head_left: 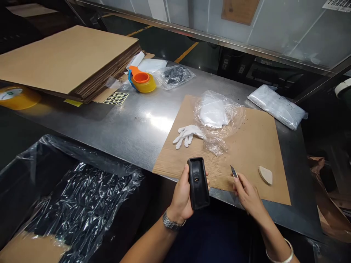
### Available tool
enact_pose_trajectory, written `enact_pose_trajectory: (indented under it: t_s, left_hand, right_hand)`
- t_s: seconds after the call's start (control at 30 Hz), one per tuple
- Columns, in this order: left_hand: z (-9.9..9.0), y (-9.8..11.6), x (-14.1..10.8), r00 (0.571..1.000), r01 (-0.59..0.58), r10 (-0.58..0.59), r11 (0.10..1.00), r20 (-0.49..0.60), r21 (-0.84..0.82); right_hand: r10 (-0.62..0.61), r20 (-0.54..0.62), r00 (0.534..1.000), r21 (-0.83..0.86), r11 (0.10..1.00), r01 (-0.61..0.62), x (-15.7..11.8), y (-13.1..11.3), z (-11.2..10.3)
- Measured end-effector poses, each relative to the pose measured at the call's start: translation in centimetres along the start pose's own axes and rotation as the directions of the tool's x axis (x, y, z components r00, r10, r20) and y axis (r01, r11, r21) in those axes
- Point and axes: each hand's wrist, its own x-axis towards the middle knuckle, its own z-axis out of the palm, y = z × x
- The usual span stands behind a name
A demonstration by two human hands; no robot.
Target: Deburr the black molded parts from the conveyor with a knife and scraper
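My left hand grips a black rectangular plastic part with rounded corners and a small hole in its middle, held upright over the near edge of the cardboard sheet. My right hand holds a small thin blade, its tip pointing up and away, just right of the black part. Both hands hover at the front edge of the steel table.
On the cardboard lie a white glove, a crumpled clear bag and a beige wedge. Farther back are a tape dispenser, a cardboard stack, a sticker sheet and bagged parts. A plastic-lined bin stands at the left.
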Motion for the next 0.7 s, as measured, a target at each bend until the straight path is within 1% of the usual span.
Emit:
enact_pose_trajectory:
  t_s: [0.03,0.07,0.1,0.17,0.2,0.23,0.27,0.3,0.33,0.37,0.4,0.43,0.47,0.5,0.53,0.6,0.7]
  left_hand:
    - [0.0,0.0,0.0,0.999,0.04,-0.04,0.999,0.012,0.002]
    - [0.0,0.0,-0.1,0.997,0.077,-0.078,0.997,0.02,0.01]
    - [0.0,0.0,-0.1,0.994,0.109,-0.11,0.994,0.024,0.018]
    - [0.1,0.0,-0.2,0.989,0.143,-0.144,0.989,0.03,0.022]
    - [0.1,0.0,-0.2,0.988,0.152,-0.152,0.988,0.035,0.015]
    - [0.1,0.0,-0.2,0.986,0.158,-0.158,0.987,0.047,0.004]
    - [0.1,-0.1,-0.1,0.984,0.169,-0.169,0.986,0.063,-0.007]
    - [0.1,-0.2,-0.1,0.978,0.194,-0.192,0.981,0.079,-0.014]
    - [0.0,-0.3,0.0,0.969,0.231,-0.228,0.973,0.1,-0.021]
    - [0.0,-0.4,0.1,0.956,0.27,-0.265,0.962,0.123,-0.03]
    - [-0.1,-0.6,0.1,0.943,0.306,-0.297,0.951,0.148,-0.04]
    - [-0.1,-0.7,0.2,0.932,0.333,-0.321,0.942,0.17,-0.05]
    - [-0.1,-0.9,0.1,0.926,0.348,-0.333,0.936,0.181,-0.06]
    - [-0.1,-1.0,0.1,0.925,0.35,-0.334,0.934,0.183,-0.065]
    - [0.0,-1.2,0.0,0.928,0.344,-0.329,0.937,0.178,-0.064]
    - [0.1,-1.4,-0.3,0.93,0.343,-0.331,0.938,0.162,-0.048]
    - [0.3,-1.7,-0.6,0.909,0.376,-0.362,0.926,0.205,-0.032]
  right_hand:
    - [-0.039,-0.084,0.996,-0.156,0.987,0.026,0.9,0.7,-0.1]
    - [-0.068,-0.14,0.988,-0.258,0.966,0.03,1.7,1.2,-0.2]
    - [-0.083,-0.178,0.981,-0.309,0.951,0.024,2.4,1.7,-0.2]
    - [-0.11,-0.225,0.968,-0.357,0.934,0.023,3.1,1.9,-0.2]
    - [-0.132,-0.237,0.962,-0.382,0.924,0.033,3.1,1.6,-0.2]
    - [-0.172,-0.237,0.956,-0.39,0.918,0.068,2.8,1.1,-0.2]
    - [-0.23,-0.22,0.948,-0.37,0.919,0.137,2.3,0.3,-0.2]
    - [-0.306,-0.189,0.933,-0.318,0.918,0.237,1.5,-0.7,-0.3]
    - [-0.399,-0.147,0.905,-0.241,0.902,0.359,0.6,-1.8,-0.3]
    - [-0.496,-0.1,0.863,-0.141,0.865,0.481,-0.4,-3.0,-0.2]
    - [-0.578,-0.052,0.814,-0.059,0.816,0.575,-1.3,-4.2,-0.2]
    - [-0.638,-0.004,0.77,-0.005,0.77,0.638,-2.1,-5.3,-0.1]
    - [-0.67,0.043,0.741,0.017,0.742,0.67,-2.8,-6.3,0.0]
    - [-0.685,0.087,0.723,0.018,0.727,0.687,-3.2,-7.0,0.0]
    - [-0.686,0.126,0.717,0.011,0.723,0.69,-3.5,-7.6,0.1]
    - [-0.671,0.189,0.717,0.002,0.73,0.683,-3.6,-8.2,0.1]
    - [-0.64,0.262,0.722,0.031,0.753,0.657,-3.2,-8.4,-0.1]
